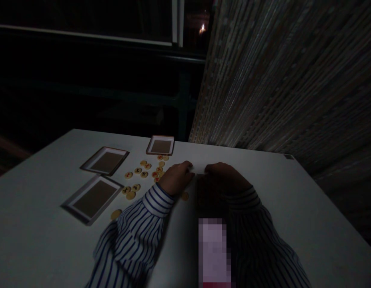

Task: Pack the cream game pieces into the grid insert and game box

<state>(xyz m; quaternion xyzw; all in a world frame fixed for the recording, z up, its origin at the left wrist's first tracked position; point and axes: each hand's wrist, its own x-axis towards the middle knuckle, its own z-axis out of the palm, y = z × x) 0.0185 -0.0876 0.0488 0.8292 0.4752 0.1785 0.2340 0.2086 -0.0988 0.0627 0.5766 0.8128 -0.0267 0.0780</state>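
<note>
My left hand (177,177) rests over the white table (293,224), just right of a group of round wooden pieces (144,174) marked with red or black characters. Its fingers curve toward the right, and whatever lies under them is hidden. Across a small gap, my right hand (227,176) is bent over a dark, flat object (203,194) in deep shadow; whether it grips this object is too dark to tell. One plain round piece (184,196) lies beneath my left wrist, and another (116,215) sits beside the left sleeve.
Three framed, tray-like rectangles (107,161) lie on the left and back of the table. A beaded string curtain (248,80) hangs behind the right side. A pixelated patch covers the front centre. A small dark label (289,157) marks the back right corner.
</note>
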